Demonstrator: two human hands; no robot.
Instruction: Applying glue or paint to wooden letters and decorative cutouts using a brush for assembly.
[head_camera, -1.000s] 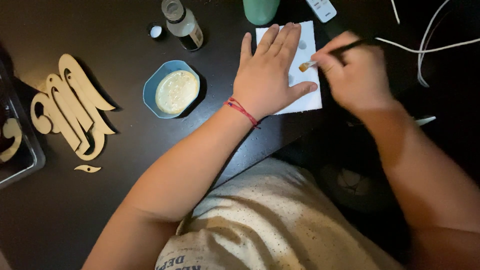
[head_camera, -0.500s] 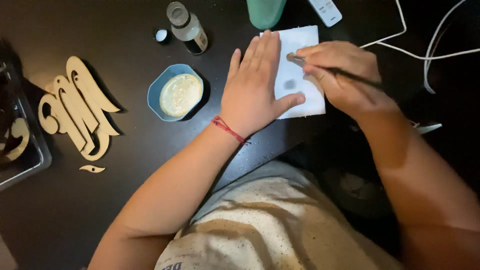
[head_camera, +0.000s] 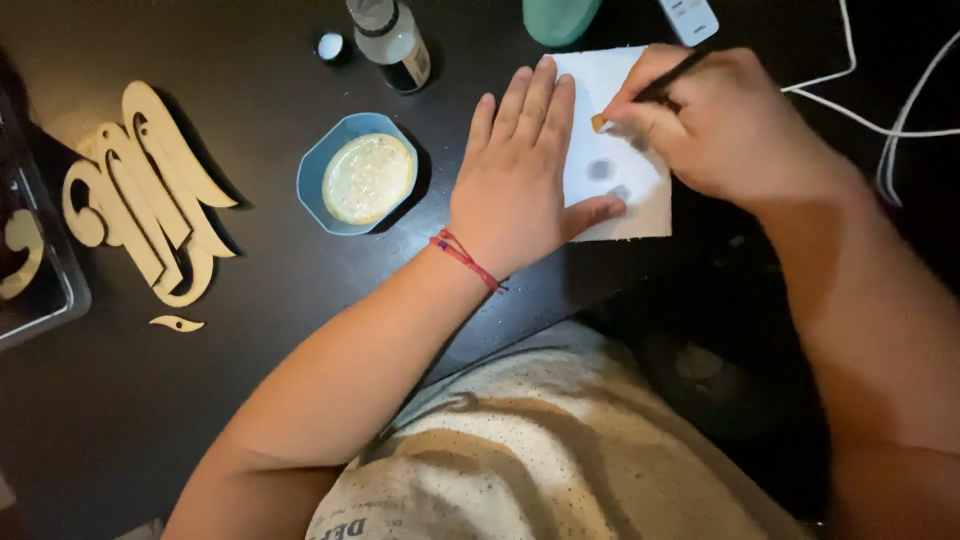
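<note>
My left hand (head_camera: 520, 180) lies flat, fingers spread, on the left part of a white paper sheet (head_camera: 640, 195) on a dark table (head_camera: 250, 400). A red string bracelet circles that wrist. My right hand (head_camera: 725, 125) grips a thin dark paintbrush (head_camera: 668, 82) whose tip touches the paper near its upper middle. Grey smudges mark the paper below the brush tip. Left of my left hand sits a small blue dish (head_camera: 362, 175) with pale yellowish paint.
A small bottle (head_camera: 392, 35) and its loose cap (head_camera: 330, 46) stand behind the dish. A teal container (head_camera: 558, 18) sits at the top edge. A pale wooden cut-out (head_camera: 150, 195) lies far left beside a dark tray (head_camera: 40, 270). White cables (head_camera: 880, 110) run at the right.
My right hand with the brush has shifted across the paper, and the brush tip now rests higher on the sheet. My left hand stays flat on the paper.
</note>
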